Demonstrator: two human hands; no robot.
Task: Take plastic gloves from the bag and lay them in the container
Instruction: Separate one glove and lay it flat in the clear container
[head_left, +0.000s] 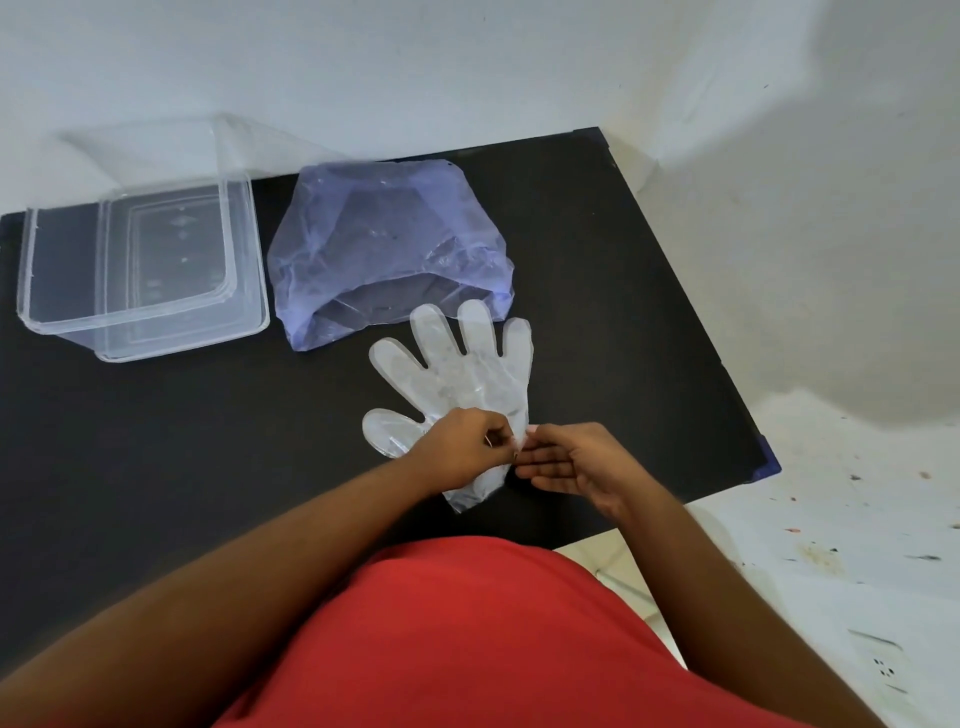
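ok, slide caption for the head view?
Left hand pinches a plastic glove flat on the black table, right hand alongside; bag and container beyond.

left hand (464, 448) pinching, right hand (574, 464) fingers relaxed

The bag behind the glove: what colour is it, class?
The bag is a translucent pale violet-blue, clearest in the head view.

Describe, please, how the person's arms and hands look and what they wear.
Both forearms are bare, no sleeves in view. The left hand and the right hand wear no gloves or watch. A red top covers the torso.
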